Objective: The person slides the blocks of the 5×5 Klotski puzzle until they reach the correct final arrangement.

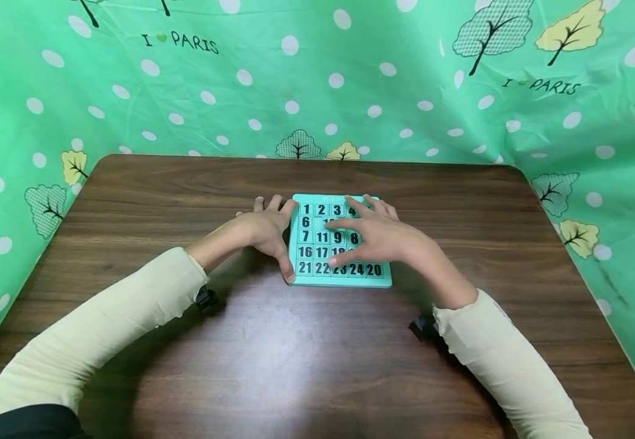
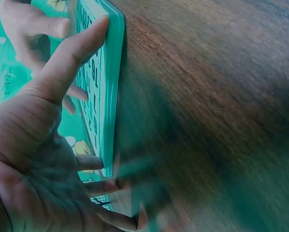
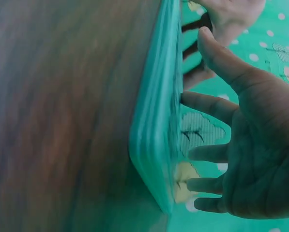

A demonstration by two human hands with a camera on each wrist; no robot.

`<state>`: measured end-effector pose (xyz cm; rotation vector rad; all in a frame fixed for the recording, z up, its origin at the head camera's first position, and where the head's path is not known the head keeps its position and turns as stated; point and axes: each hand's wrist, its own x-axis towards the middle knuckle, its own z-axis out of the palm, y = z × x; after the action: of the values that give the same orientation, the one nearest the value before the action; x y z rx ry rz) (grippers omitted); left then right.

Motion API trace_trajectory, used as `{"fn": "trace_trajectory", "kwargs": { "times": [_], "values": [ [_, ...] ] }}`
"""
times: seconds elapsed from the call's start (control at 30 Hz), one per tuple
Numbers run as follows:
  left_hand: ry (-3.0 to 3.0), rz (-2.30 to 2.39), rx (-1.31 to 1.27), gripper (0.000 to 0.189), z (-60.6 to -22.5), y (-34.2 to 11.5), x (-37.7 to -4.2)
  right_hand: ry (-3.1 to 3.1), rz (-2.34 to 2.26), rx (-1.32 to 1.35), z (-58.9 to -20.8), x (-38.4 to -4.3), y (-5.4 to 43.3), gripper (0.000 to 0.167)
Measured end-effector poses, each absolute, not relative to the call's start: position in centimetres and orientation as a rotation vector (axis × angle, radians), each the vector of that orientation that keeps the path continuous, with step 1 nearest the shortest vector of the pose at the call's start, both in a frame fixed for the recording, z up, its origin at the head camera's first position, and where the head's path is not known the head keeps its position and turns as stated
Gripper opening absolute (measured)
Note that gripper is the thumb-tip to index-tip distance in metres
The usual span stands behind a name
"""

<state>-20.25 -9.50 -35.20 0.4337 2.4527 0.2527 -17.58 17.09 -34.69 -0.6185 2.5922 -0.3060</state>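
Note:
A teal number slide puzzle lies flat on the table, its square tiles bearing black numbers. My left hand is at its left side, thumb on the near left corner and forefinger by the far left corner. In the left wrist view the thumb lies along the puzzle's edge. Spread over the right half of the tiles is my right hand, its forefinger reaching into the second row. It covers several numbers. From the right wrist view its fingers look straight; whether the fingertip touches a tile I cannot tell.
The brown wooden table has rounded far corners. Behind and beside it hangs a green cloth with white dots, trees and printed words. Black straps show at both wrists under the cream sleeves.

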Motion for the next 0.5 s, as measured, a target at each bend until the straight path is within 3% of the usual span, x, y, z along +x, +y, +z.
{"fn": "trace_trajectory", "kwargs": {
  "times": [0.13, 0.5],
  "values": [
    [2.434, 0.241, 0.444, 0.163, -34.9, -9.5, -20.2, 2.615, -0.271, -0.587, -34.3, -17.4, 18.3, 0.081],
    [2.436, 0.236, 0.452, 0.162, -34.9, -9.6, -20.2, 2.577, -0.203, -0.684, -34.5, -16.4, 16.1, 0.088]
  ]
}}
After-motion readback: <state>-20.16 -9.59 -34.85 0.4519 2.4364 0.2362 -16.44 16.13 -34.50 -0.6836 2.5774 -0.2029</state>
